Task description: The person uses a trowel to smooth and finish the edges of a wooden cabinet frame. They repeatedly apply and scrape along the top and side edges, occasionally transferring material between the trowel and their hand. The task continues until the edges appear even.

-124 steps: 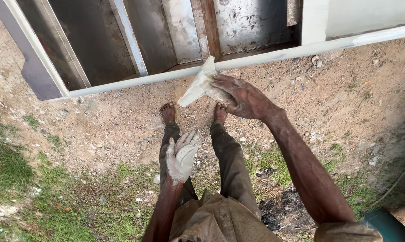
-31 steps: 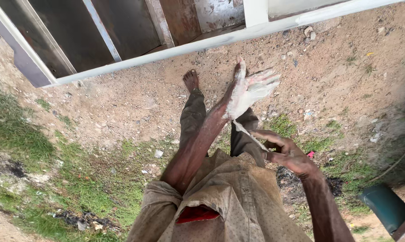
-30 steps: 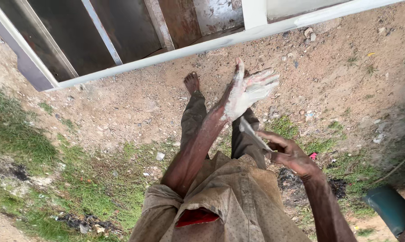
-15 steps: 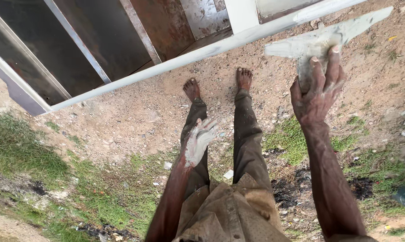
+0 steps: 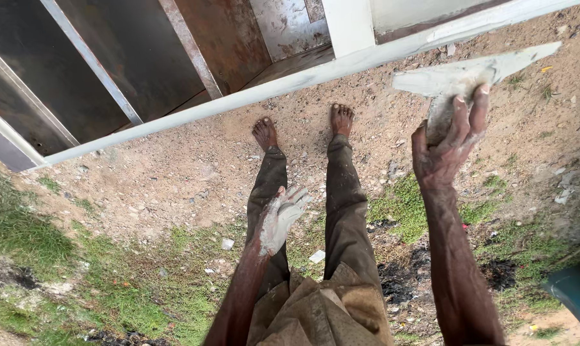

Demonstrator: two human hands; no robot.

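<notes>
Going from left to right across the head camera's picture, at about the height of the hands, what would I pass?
Grass patch → left hand, smeared with pale paste → right trouser leg → right hand, gripping a paste-covered trowel → teal object at the right edge.

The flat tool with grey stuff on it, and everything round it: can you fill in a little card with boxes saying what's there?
Right hand: raised, fingers gripping a putty blade smeared with grey paste
Left hand: hanging open beside the leg, palm coated in pale paste, holding nothing
Feet: bare, on sandy ground
Trousers: dark, paste-spattered
In front: white-painted metal frame with rusty panels behind
Ground: dirt, grass patches, burnt black spots
Lower right corner: teal object, kind unclear
</notes>
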